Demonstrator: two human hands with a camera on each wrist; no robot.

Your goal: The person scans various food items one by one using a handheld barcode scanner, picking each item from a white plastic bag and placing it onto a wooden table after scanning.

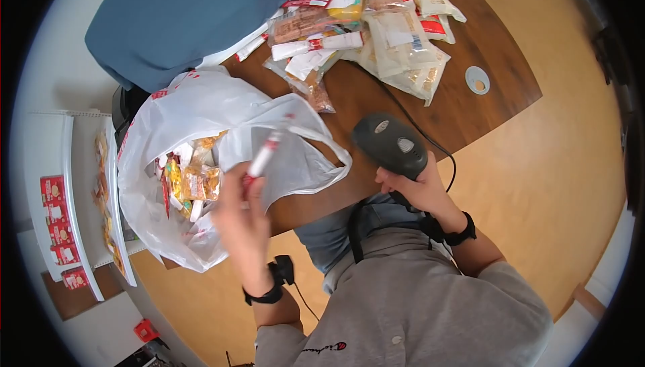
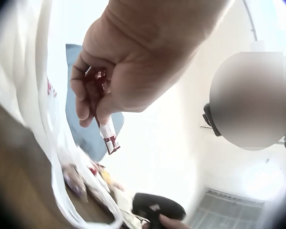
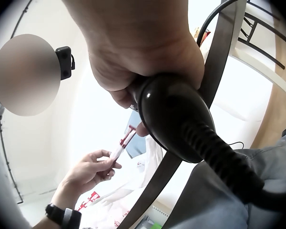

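Left hand [image 1: 243, 222] around red-white stick packet [image 1: 263, 155].

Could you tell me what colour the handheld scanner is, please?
The scanner is black, clearest in the head view.

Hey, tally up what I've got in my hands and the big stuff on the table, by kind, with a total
Red and white snack stick held in the left hand: 1
Black barcode scanner held in the right hand: 1
White plastic bag of snacks: 1
Blue bag: 1
Total: 4
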